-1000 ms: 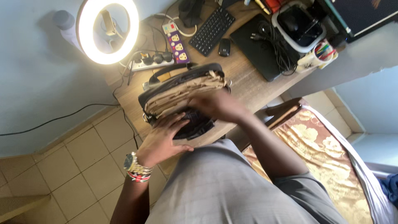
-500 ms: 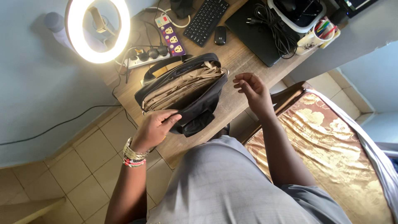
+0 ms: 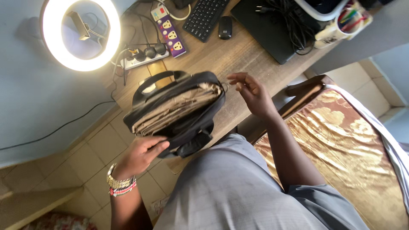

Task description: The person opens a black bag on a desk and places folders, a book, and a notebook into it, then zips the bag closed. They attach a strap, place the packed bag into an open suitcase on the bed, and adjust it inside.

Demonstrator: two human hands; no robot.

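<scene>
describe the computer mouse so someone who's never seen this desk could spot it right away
Start at the wooden desk and find the black keyboard near its far edge. The mouse lies just beside the keyboard, between it and the black laptop. It is the only small, rounded black thing there, with no cable visible.

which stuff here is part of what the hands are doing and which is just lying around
In hand: black bag, brown paper inside it, left hand, right hand.
Lying about: ring light, keyboard, mouse, power strips, laptop, mug.
</scene>
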